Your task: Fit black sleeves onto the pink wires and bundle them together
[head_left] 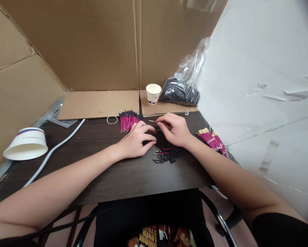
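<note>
Cardboard walls (pixel 99 41): stand along the bench's far and left edges, with flat cardboard sheets lying at their foot.
Bench (pixel 123 175): dark wood-grain top that carries everything.
Plastic bag (pixel 181 91): at the far right corner, clear, full of black pieces.
Large paper bowl (pixel 26 143): upside down near the left edge, beside a white strip.
Paper cup (pixel 153 93): upright on the cardboard sheet, just left of the bag.
Left hand (pixel 137 140): forearm comes in from the near left; palm down at mid-bench, fingers curled onto the black tubes.
Right hand (pixel 175 129): forearm comes in from the near right; fingertips pinched together on a single pink wire (pixel 154 121) whose tip points left.
Pink wire bundle (pixel 128 120): fanned out just behind the left hand.
Second pink bundle (pixel 212 140): near the right edge, gold tips showing.
Black tubes (pixel 166 155): loose pile just below both hands.
Rubber band (pixel 112 119): left of the first bundle.
</note>
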`<action>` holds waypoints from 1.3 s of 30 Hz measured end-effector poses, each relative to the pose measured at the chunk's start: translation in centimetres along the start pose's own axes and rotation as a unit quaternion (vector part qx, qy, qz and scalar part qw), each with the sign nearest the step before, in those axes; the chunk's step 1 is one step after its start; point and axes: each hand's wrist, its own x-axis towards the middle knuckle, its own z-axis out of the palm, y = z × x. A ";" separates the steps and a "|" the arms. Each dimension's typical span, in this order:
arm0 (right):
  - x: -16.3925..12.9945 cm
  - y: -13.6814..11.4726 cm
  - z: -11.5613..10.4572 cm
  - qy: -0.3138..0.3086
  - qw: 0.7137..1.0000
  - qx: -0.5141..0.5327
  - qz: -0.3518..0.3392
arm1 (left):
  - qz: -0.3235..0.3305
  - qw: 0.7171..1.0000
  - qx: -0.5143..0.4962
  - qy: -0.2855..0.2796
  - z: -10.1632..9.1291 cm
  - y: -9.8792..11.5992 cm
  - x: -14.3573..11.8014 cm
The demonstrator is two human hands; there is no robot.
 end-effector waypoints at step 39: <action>-0.4 -1.5 -0.5 0.004 1.000 0.020 -0.009 | -0.166 0.970 -0.116 0.137 -0.1 0.7 0.5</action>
